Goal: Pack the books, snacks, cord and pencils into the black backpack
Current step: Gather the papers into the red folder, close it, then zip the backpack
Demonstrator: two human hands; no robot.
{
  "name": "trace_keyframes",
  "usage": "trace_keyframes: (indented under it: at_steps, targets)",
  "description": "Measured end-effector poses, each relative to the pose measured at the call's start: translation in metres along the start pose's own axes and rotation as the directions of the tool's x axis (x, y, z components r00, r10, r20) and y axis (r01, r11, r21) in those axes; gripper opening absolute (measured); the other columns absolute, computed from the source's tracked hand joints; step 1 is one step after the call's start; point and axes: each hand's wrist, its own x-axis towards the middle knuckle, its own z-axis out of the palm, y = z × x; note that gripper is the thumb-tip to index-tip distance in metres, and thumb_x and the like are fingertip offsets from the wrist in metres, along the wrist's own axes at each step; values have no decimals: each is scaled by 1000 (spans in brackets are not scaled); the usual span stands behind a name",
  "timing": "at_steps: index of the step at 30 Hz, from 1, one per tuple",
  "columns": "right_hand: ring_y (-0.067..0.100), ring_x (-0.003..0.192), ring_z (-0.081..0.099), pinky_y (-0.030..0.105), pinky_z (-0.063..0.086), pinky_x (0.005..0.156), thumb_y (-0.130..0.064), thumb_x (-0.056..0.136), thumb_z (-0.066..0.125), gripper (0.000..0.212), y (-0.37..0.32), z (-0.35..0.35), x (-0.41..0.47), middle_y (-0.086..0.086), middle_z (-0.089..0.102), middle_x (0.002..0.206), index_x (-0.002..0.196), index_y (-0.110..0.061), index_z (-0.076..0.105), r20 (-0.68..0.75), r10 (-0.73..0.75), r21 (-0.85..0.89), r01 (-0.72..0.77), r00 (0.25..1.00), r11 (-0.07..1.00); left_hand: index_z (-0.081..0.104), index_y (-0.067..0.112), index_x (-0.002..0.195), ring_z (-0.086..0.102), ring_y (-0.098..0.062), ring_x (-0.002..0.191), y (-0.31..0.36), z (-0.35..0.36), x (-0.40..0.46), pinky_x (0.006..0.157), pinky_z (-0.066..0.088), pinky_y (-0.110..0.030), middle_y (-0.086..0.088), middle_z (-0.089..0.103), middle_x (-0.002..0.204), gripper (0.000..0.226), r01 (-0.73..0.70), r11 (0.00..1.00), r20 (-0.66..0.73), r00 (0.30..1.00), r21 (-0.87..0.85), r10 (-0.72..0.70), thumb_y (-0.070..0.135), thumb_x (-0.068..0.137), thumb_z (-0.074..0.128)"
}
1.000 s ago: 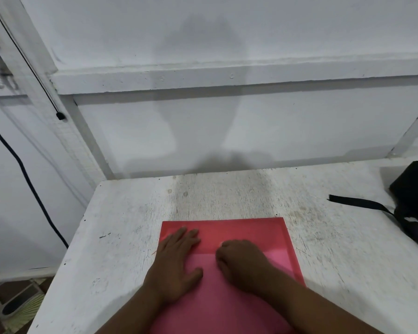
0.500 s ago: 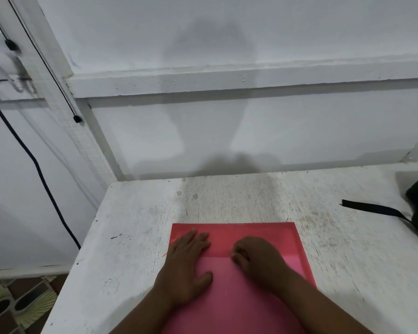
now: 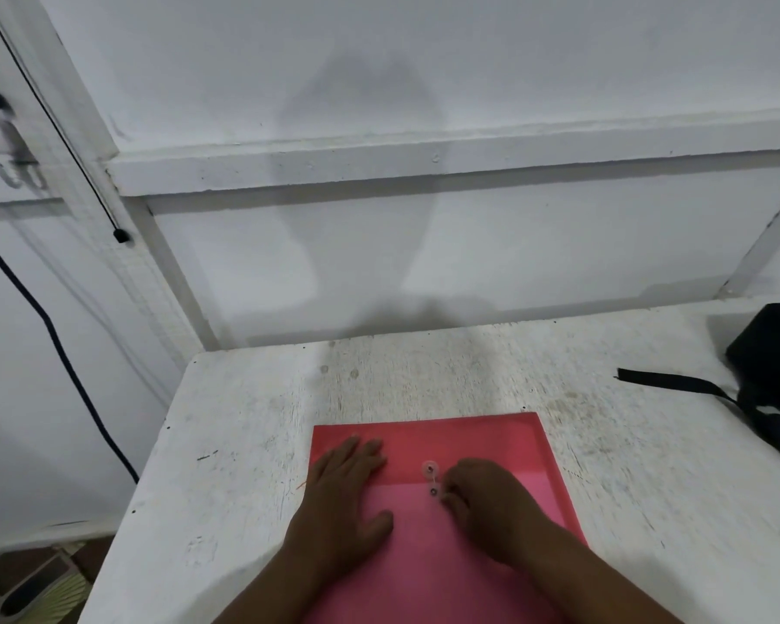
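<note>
A pink plastic envelope [image 3: 487, 443] with a string-and-button clasp [image 3: 431, 478] lies flat on the white table [image 3: 244, 443] in front of me. My left hand [image 3: 347, 497] rests flat on its left part, fingers straight. My right hand [image 3: 491, 506] sits on the envelope with fingers curled beside the lower button; whether it pinches the string I cannot tell. The black backpack [image 3: 775, 367] lies at the table's right edge, partly out of frame, with a strap [image 3: 667, 382] stretched toward the middle.
A white wall with a ledge [image 3: 424, 164] rises right behind the table. The table's left edge drops off to the floor. A dark cable [image 3: 55, 344] hangs along the wall on the left.
My right hand has slid slightly right and back, uncovering the clasp buttons on the flap. The left hand stays flat on the envelope. The view shifted a little.
</note>
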Motion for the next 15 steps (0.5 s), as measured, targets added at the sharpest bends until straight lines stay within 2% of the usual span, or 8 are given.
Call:
trace_keyframes:
  at_steps: [6,10,13,15]
  targets:
    - [18,102,56,32,45,87,-35,98,47,26,-16,3,-6,-2,63,109,103,-20,67,-11,48,-62,-49,999,997,52,28,142,21,-10,151,-3,1,-2,123,8,-33,17,36,156,74,-23,999,-26,999,-48,22,54,73,60]
    - [20,95,60,31,43,81,-51,85,29,51,-24,4,-8,-2,67,100,93,-21,69,-49,8,-43,-10,999,999,49,28,144,16,-8,152,-1,-1,0,125,10,-40,16,34,157,76,-19,999,2,1000,-51,19,56,74,55]
    - [18,93,62,29,44,78,-36,91,50,26,-28,2,-1,-4,69,98,91,-23,72,-72,2,-18,-3,997,1000,47,28,146,10,-7,152,0,-2,0,125,2,-35,17,29,159,77,-13,999,29,999,-49,15,57,75,50]
    - [14,95,62,26,41,75,-30,90,55,18,-31,0,5,-7,69,99,92,-25,73,-80,14,-16,-15,997,1000,46,28,147,8,-7,152,-1,-3,0,124,-1,-34,16,28,160,77,-17,999,42,999,-44,19,58,76,48]
